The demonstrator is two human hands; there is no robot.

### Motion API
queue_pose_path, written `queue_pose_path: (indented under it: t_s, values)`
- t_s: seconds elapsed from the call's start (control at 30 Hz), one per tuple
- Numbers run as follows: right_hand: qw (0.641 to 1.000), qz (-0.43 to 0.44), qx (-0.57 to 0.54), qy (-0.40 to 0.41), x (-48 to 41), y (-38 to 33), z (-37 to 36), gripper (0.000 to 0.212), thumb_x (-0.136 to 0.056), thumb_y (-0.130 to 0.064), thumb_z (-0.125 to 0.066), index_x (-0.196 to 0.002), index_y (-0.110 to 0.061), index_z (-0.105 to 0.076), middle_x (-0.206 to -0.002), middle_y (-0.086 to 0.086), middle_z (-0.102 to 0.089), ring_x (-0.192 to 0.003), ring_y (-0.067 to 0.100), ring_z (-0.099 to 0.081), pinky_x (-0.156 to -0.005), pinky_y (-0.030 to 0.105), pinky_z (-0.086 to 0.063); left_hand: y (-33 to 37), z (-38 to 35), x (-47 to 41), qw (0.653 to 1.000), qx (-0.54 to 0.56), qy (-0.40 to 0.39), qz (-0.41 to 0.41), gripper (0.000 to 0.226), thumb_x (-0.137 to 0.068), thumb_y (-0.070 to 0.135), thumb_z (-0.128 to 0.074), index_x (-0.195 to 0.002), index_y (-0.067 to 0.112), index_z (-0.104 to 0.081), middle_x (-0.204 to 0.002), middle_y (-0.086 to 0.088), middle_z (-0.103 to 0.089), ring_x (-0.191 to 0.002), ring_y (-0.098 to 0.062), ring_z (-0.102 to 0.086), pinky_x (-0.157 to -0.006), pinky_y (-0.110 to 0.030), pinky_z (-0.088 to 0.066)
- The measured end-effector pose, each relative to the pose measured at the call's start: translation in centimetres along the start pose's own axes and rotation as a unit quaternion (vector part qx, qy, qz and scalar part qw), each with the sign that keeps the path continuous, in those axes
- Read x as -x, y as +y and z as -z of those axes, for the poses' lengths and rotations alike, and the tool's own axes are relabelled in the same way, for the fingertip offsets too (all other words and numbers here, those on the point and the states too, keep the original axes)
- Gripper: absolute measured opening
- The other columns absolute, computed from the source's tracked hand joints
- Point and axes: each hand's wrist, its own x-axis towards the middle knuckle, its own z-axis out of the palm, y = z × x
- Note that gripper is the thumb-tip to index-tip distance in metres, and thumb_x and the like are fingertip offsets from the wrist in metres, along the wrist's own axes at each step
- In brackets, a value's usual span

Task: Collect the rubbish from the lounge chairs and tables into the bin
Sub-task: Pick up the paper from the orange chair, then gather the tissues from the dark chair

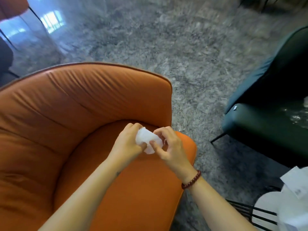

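Observation:
A crumpled white tissue sits between both my hands above the seat of an orange lounge chair. My left hand grips its left side with curled fingers. My right hand, with a red bead bracelet on the wrist, pinches its right side. Part of the tissue is hidden behind my fingers.
A dark green chair stands to the right on the grey carpet. A black wire-framed bin with white papers sits at the lower right corner. Another orange chair shows at the top left.

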Motion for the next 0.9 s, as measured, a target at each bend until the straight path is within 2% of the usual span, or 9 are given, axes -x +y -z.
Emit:
queue_pose_path:
  t_s: [0.1, 0.17, 0.27, 0.33, 0.4, 0.5, 0.6, 0.7, 0.9]
  values:
    - [0.998, 0.012, 0.024, 0.048, 1.0, -3.4, -0.3, 0.008, -0.083, -0.013, -0.065, -0.084, -0.008, -0.059, -0.077, 0.0, -0.05, -0.067, 0.001, -0.042, -0.062, 0.011, -0.034, 1.4, 2.6, 1.6, 0.998, 0.008, 0.009, -0.067, 0.038, -0.067, 0.01, -0.065, -0.101, 0.021, -0.054, -0.092, 0.006, -0.048, -0.081, -0.014, -0.049, -0.063, -0.023, -0.033]
    - [0.996, 0.001, 0.026, 0.09, 2.0, -5.7, -0.8, 0.013, -0.078, -0.009, -0.068, -0.079, -0.011, -0.054, -0.073, -0.002, -0.049, -0.064, 0.002, -0.043, -0.06, 0.011, -0.034, 2.2, 4.2, 3.3, 0.992, 0.044, -0.009, -0.12, 0.041, -0.066, 0.01, -0.064, -0.103, 0.022, -0.053, -0.096, 0.004, -0.05, -0.085, -0.011, -0.05, -0.068, -0.017, -0.038]
    - [0.985, -0.024, 0.061, 0.157, 4.0, -9.1, -1.7, 0.023, -0.07, -0.006, -0.07, -0.071, -0.014, -0.048, -0.066, -0.002, -0.049, -0.06, 0.01, -0.044, -0.056, 0.013, -0.034, 2.9, 6.5, 6.4, 0.973, 0.081, -0.071, -0.202, 0.054, -0.064, 0.013, -0.066, -0.115, 0.022, -0.05, -0.102, 0.002, -0.047, -0.09, -0.004, -0.048, -0.075, 0.0, -0.033]
    - [0.978, -0.038, 0.088, 0.185, 5.8, -11.3, -2.4, 0.019, -0.066, -0.004, -0.069, -0.069, -0.01, -0.051, -0.062, -0.001, -0.052, -0.061, 0.012, -0.045, -0.052, 0.009, -0.033, 3.3, 7.6, 8.7, 0.958, 0.075, -0.112, -0.254, 0.063, -0.061, 0.017, -0.065, -0.121, 0.017, -0.048, -0.103, -0.001, -0.046, -0.094, -0.005, -0.047, -0.079, 0.001, -0.031]
    - [0.975, -0.056, 0.073, 0.201, 8.0, -13.4, -3.0, 0.016, -0.066, -0.001, -0.067, -0.071, -0.009, -0.055, -0.063, -0.001, -0.057, -0.063, 0.011, -0.051, -0.05, 0.012, -0.034, 3.8, 8.2, 10.7, 0.944, 0.057, -0.141, -0.292, 0.064, -0.059, 0.015, -0.065, -0.121, 0.013, -0.048, -0.102, -0.002, -0.045, -0.095, -0.008, -0.047, -0.081, -0.005, -0.035]
    - [0.976, -0.068, 0.044, 0.203, 12.0, -16.0, -2.7, 0.015, -0.072, -0.002, -0.065, -0.084, -0.009, -0.062, -0.077, 0.0, -0.065, -0.072, 0.009, -0.062, -0.066, 0.017, -0.05, 5.2, 8.5, 13.4, 0.936, 0.034, -0.139, -0.322, 0.051, -0.063, 0.005, -0.067, -0.112, 0.011, -0.054, -0.093, 0.0, -0.046, -0.085, -0.011, -0.049, -0.073, -0.011, -0.038]
    - [0.963, -0.087, 0.113, 0.23, 16.9, -17.9, -0.8, 0.017, -0.078, -0.007, -0.061, -0.095, -0.008, -0.064, -0.09, 0.005, -0.069, -0.081, 0.015, -0.065, -0.076, 0.024, -0.053, 7.8, 7.7, 16.2, 0.919, 0.027, -0.153, -0.362, 0.03, -0.068, 0.006, -0.07, -0.096, 0.006, -0.059, -0.079, 0.009, -0.041, -0.072, -0.006, -0.045, -0.067, -0.011, -0.036]
    - [0.921, -0.111, 0.237, 0.29, 22.7, -19.5, 2.0, 0.018, -0.081, -0.015, -0.06, -0.097, -0.01, -0.063, -0.091, 0.006, -0.069, -0.083, 0.019, -0.064, -0.075, 0.033, -0.051, 12.1, 5.6, 19.4, 0.903, -0.007, -0.18, -0.391, 0.015, -0.073, 0.013, -0.065, -0.086, 0.01, -0.059, -0.08, 0.0, -0.046, -0.074, -0.022, -0.053, -0.064, -0.029, -0.038]
    - [0.789, -0.206, 0.382, 0.435, 36.7, -22.9, 7.8, 0.013, -0.076, -0.016, -0.061, -0.087, -0.01, -0.063, -0.077, 0.006, -0.067, -0.072, 0.025, -0.063, -0.066, 0.035, -0.049, 21.8, -0.3, 29.2, 0.845, -0.046, -0.206, -0.492, 0.016, -0.08, 0.029, -0.06, -0.081, 0.013, -0.059, -0.081, -0.002, -0.051, -0.075, -0.024, -0.052, -0.061, -0.032, -0.039]
